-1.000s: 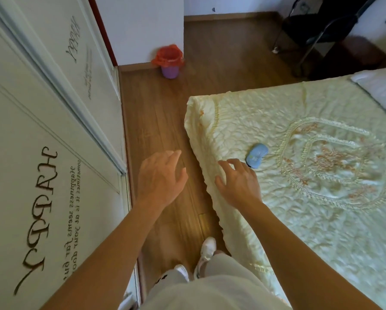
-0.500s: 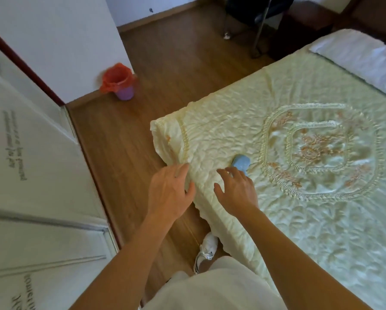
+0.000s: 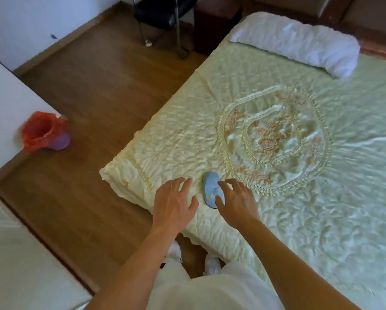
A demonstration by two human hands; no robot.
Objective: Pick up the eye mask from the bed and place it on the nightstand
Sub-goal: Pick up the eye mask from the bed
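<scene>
Down near the front corner of the bed (image 3: 277, 209), a small light-blue eye mask (image 3: 210, 189) lies flat on the pale yellow quilted cover, just beside the lacy edge of the embroidered oval panel (image 3: 273, 139) stitched into the middle of the spread. Both hands reach out over that corner. Of the two, the right hand (image 3: 236, 201) is at the mask: its fingers are spread and curved, the thumb lies over the near end of the mask and the fingertips sit at its right edge, but nothing is closed around it, and the mask rests on the cover. Whether the fingertips actually press on the fabric cannot be told. Just to the left, the left hand (image 3: 174, 203) hovers palm down with its fingers loosely spread and holding nothing, close beside the mask without touching it. A rolled white pillow (image 3: 299, 43) lies across the far end of the bed. Brown wooden floor (image 3: 102, 90) runs along the left side of the bed, and on it, near a white wall, stands a purple bin with an orange-red liner (image 3: 43, 133). At the far end of the floor stands a black chair (image 3: 163, 10) on thin metal legs. White shoes (image 3: 211, 264) and pale clothing show at the bottom edge, close against the bed's side.
</scene>
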